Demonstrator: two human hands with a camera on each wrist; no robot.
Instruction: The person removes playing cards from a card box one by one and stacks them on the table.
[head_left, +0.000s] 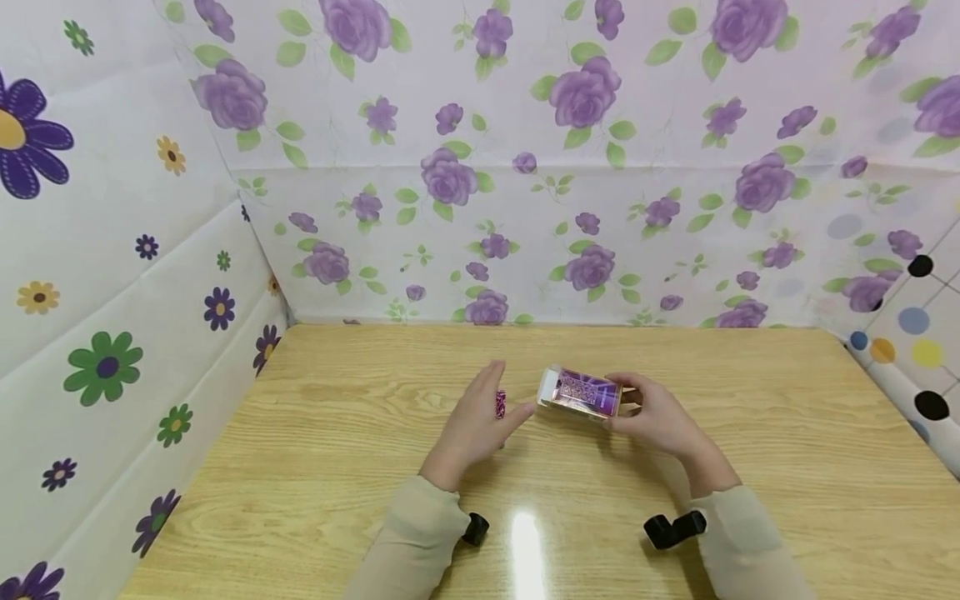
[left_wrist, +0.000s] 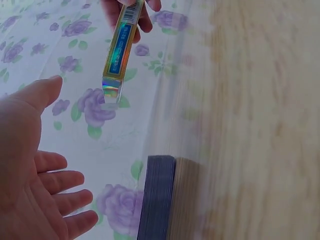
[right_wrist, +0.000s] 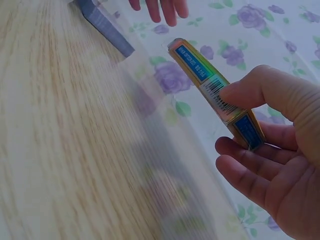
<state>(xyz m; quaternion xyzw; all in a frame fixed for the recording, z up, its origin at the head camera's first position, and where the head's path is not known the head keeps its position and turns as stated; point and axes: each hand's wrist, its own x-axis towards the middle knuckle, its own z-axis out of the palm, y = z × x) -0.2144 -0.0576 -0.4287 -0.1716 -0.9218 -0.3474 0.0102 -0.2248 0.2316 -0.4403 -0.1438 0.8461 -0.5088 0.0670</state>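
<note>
We see the right hand (head_left: 654,419) pinching a shiny purple-and-gold rectangular box (head_left: 583,393) above the pale wooden table (head_left: 322,475), the left hand (head_left: 474,423) spread, gripping nothing, beside a squared-up card stack (left_wrist: 159,200).

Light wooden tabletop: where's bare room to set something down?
The table is bare between left hand and white daisy cloth, and between right hand and white dotted cloth. Its middle is crowded: purple cardboard box, dark rectangular stack.
</note>
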